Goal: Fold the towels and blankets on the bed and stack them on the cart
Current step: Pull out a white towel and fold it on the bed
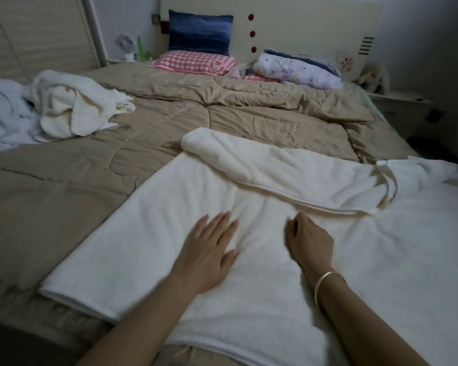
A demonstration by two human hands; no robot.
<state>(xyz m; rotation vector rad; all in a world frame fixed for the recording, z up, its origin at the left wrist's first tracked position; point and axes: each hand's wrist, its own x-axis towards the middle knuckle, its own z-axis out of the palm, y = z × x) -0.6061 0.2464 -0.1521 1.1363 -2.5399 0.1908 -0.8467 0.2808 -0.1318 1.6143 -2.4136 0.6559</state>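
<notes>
A large white fleece blanket (275, 273) lies spread over the near half of the bed, its far edge folded back toward me in a loose roll. My left hand (209, 249) lies flat on it with straight fingers, pressing the cloth. My right hand (308, 240), with a gold bangle on the wrist, rests just to the right, its fingers curled under; whether they pinch the fabric is hidden. A crumpled cream towel (74, 107) and a pale blue-white heap (3, 112) lie at the bed's far left. No cart is in view.
A tan quilt (169, 122) covers the bed. At the headboard lie a blue pillow (200, 31), a pink checked pillow (193, 62) and a folded floral quilt (299, 70). A small fan (124, 44) stands far left and a nightstand (405, 107) at the right.
</notes>
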